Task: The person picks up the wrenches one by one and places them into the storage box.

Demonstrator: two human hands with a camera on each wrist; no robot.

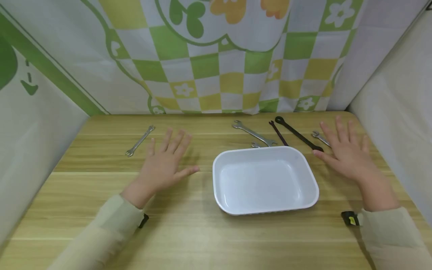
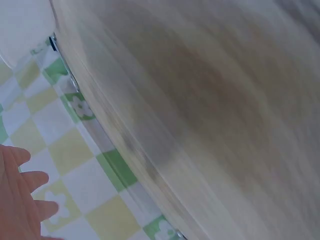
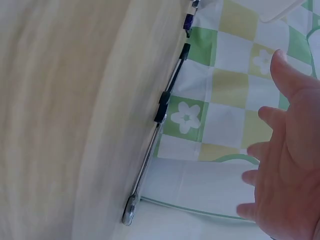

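Observation:
My left hand point(image 1: 162, 165) is held above the table with its fingers spread and nothing in it. Beyond its fingertips, to the left, lies a small silver open-end wrench point(image 1: 140, 141). A white rectangular dish point(image 1: 264, 180) stands between my hands, its inside bare. Spread the same way, my right hand point(image 1: 351, 157) hovers right of the dish. Near its thumb is a long black wrench point(image 1: 298, 133), and its fingers partly cover a small silver wrench point(image 1: 321, 138). In the right wrist view, that hand point(image 3: 290, 160) shows straight fingers and an empty palm.
Behind the dish lie a larger silver wrench point(image 1: 254, 133), a thin dark wrench point(image 1: 278, 132) and a small silver wrench end point(image 1: 256, 145), partly hidden by the rim. A checkered cloth point(image 1: 219, 75) hangs along the back edge of the wooden table point(image 1: 189, 240). Pale walls flank both sides.

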